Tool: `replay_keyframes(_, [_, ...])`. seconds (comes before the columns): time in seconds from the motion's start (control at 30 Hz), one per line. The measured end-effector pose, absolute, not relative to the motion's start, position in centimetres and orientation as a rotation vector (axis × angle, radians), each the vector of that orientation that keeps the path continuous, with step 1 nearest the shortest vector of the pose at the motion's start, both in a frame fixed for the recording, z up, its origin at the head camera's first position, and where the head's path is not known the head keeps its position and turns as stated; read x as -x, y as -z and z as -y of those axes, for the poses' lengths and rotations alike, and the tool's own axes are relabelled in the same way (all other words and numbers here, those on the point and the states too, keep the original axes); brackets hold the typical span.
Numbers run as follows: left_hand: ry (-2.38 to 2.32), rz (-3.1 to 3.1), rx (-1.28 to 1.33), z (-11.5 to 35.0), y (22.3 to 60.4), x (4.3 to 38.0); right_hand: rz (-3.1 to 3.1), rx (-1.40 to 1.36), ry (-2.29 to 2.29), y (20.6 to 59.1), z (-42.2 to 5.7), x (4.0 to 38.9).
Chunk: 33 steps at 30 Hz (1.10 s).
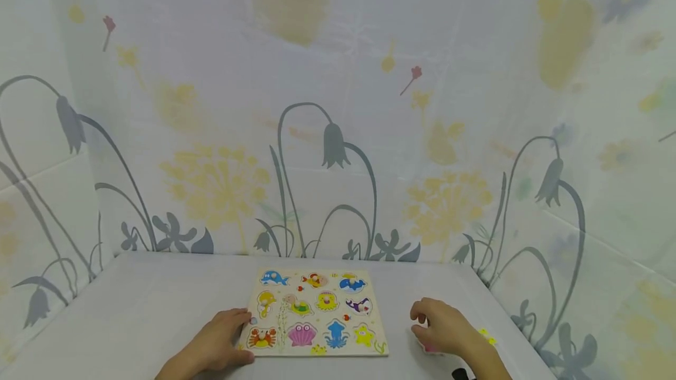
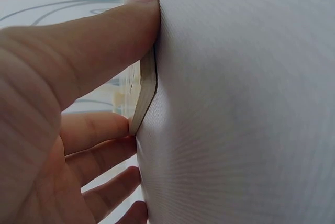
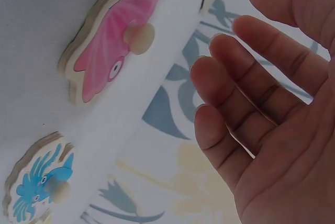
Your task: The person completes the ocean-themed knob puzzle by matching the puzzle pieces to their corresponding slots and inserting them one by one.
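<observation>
A wooden puzzle board [image 1: 274, 322] with sea-animal pictures lies flat on the table. My left hand [image 1: 224, 336] holds its near left corner; in the left wrist view the thumb [image 2: 112, 38] presses one edge and the index fingertip touches the other. To the right of the board my right hand [image 1: 440, 324] hovers, fingers loosely bent, holding nothing. Under it a pink shell piece [image 1: 430, 349] is partly hidden. The right wrist view shows this shell piece [image 3: 107, 41] with its round knob, apart from the fingers, and a blue squid piece [image 3: 39, 182], also knobbed.
A yellow piece [image 1: 488, 338] lies beyond the right wrist, partly covered by it. Something black [image 1: 460, 374] shows at the bottom edge near the right forearm. A flower-printed curtain [image 1: 338, 204] stands behind and beside the white table [image 1: 158, 292].
</observation>
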<state>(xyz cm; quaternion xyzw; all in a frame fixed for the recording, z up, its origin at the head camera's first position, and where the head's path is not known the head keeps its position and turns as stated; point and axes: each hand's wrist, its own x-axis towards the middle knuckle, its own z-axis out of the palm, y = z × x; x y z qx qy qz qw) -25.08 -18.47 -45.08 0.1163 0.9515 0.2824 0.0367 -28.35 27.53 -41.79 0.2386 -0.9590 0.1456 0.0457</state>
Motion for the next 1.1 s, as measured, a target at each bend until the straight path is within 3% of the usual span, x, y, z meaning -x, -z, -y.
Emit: replay_keyframes(1.1, [-0.862,-2.914,-0.353,18.5,45.3,25.3,3.064,-0.672,-0.503,43.3,-29.7,28.3])
